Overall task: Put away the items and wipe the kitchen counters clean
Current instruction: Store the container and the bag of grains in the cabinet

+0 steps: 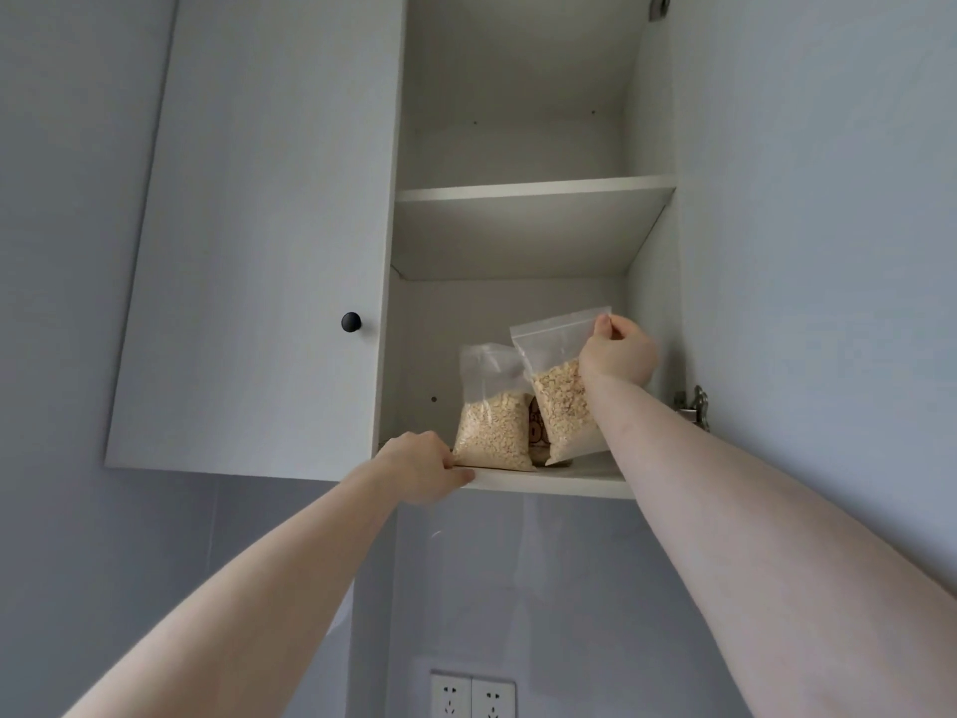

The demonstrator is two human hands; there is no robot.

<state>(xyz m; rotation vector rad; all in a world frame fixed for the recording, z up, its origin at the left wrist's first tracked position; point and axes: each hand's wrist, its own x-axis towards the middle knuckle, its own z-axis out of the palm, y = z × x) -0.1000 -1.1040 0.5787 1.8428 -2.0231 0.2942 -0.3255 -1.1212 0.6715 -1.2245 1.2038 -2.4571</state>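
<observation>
- Soft, cool daylight fills the head view; the source itself cannot be seen.
- The underside of the upper shelf [523,235] is brightest, while the cabinet [518,70] recess toward 12 o'clock falls dim.
- Shadows are faint and diffuse, with no hard glare.
- Wide-angle distortion bows the cabinet door [248,225] edge at 9 o'clock and stretches both forearms toward 5 and 7 o'clock.
- Focus is fairly sharp centrally; the wall sockets [472,697] at 6 o'clock look slightly soft.

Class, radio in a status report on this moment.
Right hand pinching right oat bag top. Left hand gripping bottom shelf edge. Second oat bag standing alongside, touching.
</observation>
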